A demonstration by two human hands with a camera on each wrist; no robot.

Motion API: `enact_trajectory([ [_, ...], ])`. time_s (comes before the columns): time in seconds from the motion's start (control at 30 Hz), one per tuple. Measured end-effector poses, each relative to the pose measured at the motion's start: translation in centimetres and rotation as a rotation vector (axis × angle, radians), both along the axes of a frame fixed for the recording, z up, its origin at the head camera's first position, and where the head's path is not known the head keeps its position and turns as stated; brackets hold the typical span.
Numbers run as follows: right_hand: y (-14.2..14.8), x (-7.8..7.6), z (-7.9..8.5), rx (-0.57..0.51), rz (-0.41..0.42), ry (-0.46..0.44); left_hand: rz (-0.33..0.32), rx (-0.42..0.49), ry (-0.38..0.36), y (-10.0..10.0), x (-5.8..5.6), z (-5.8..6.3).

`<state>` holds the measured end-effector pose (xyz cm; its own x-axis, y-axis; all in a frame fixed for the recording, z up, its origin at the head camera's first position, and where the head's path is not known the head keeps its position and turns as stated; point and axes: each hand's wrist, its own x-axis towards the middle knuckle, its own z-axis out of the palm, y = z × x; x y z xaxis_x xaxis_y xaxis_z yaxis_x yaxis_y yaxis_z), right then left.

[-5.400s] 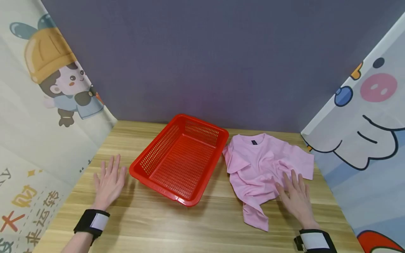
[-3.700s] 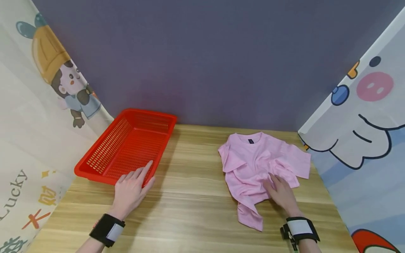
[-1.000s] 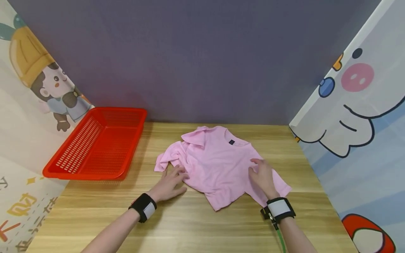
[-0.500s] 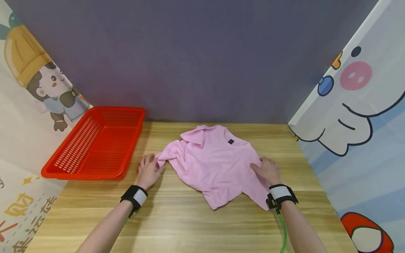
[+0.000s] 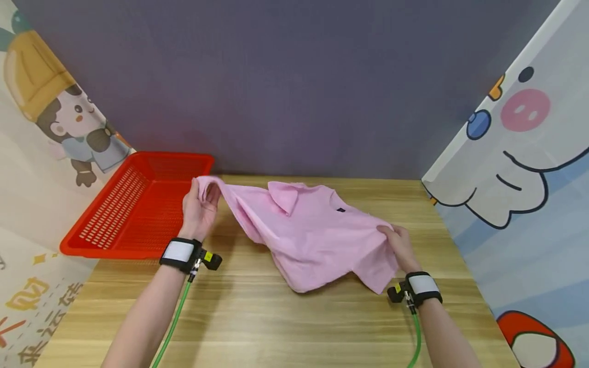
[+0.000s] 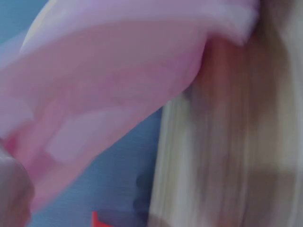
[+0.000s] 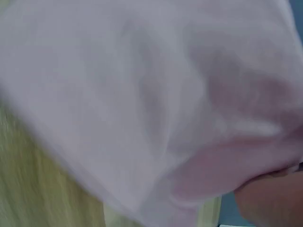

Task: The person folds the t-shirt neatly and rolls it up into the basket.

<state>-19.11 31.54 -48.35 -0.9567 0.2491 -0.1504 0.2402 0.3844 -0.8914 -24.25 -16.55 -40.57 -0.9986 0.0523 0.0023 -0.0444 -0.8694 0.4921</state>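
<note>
Cartoon-printed sheets (image 5: 524,168) flank a greyish-purple backdrop (image 5: 294,87), possibly cloth.

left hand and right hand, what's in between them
The pink shirt, held by both the left hand and the right hand, spans the gap; the head view shows it

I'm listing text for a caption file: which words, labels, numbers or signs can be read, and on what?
"财", orange, on the left curtain.
"来运转", grey, same curtain.
Red character there: cut off by the picture's edge.
Label on the shirt: too small to read.
Yellow stickers by the wrists: too small.
</note>
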Motion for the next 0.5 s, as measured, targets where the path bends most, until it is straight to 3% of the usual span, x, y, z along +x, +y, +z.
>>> enact_trajectory([
  [0.03, 0.0, 0.1, 0.0, -0.029, -0.021, 0.003, -0.006, -0.054, 0.037, 0.2, -0.2, 0.2],
  [0.1, 0.0, 0.2, -0.1, -0.057, -0.048, 0.009, 0.006, -0.315, 0.109, 0.9, -0.3, -0.2],
  [0.17, 0.2, 0.3, -0.5, -0.061, -0.069, 0.012, 0.024, -0.722, 0.164, 1.8, 0.1, -1.4],
  [0.27, 0.6, 0.5, -1.0, -0.024, -0.077, -0.006, 0.042, -1.32, 0.213, 2.6, 1.5, -4.2],
  [0.33, 0.8, 0.7, -1.2, 0.0, -0.079, -0.036, 0.037, -1.626, 0.277, 2.7, 2.6, -6.0],
  [0.43, 1.1, 1.0, -1.3, 0.02, -0.052, -0.082, 0.019, -1.897, 0.282, 2.3, 4.0, -7.7],
  [0.5, 1.4, 1.2, -1.3, -0.005, -0.037, -0.114, 0.001, -2.02, 0.203, 1.8, 4.7, -8.2],
])
